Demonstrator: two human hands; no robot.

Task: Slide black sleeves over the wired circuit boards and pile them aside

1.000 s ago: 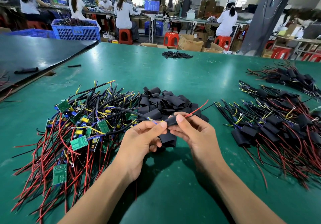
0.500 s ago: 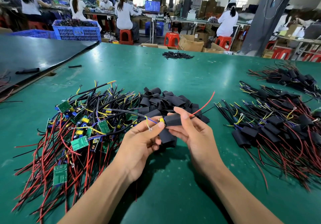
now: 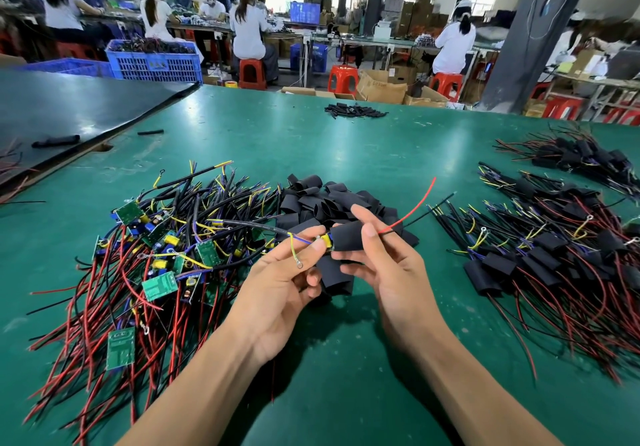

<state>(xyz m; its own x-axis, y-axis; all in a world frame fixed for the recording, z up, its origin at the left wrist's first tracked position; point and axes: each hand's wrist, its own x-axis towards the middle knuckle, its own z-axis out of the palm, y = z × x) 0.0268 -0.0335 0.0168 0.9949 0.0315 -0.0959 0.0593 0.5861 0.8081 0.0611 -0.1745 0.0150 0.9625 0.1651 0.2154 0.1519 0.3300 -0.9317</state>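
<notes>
On the left of the green table (image 3: 346, 393) a tangled pile of bare wired boards (image 3: 156, 265) is spread, green boards showing among red, black and yellow leads. Just right of it the left hand (image 3: 277, 290) is raised above the table, its thumb and forefinger pinched on the exposed end of a circuit board (image 3: 327, 242), where a yellow part and blue and yellow-green leads are seen. The rest of that board is covered by a black sleeve (image 3: 346, 236), which is held level between the two hands. The sleeve is gripped by the right hand (image 3: 391, 272), thumb on top and fingers curled beneath. The hands are kept close together, almost touching at the fingertips. A red wire (image 3: 415, 206) and a thin black one are seen leaving the sleeve's right end, rising up and to the right. Behind the hands a heap of loose sleeves (image 3: 325, 200) is piled; one more sleeve (image 3: 334, 277) is seen just below the fingers, and whether it is held cannot be told. On the right, well apart from the hands, a pile of sleeved boards (image 3: 554, 255) is laid out.
</notes>
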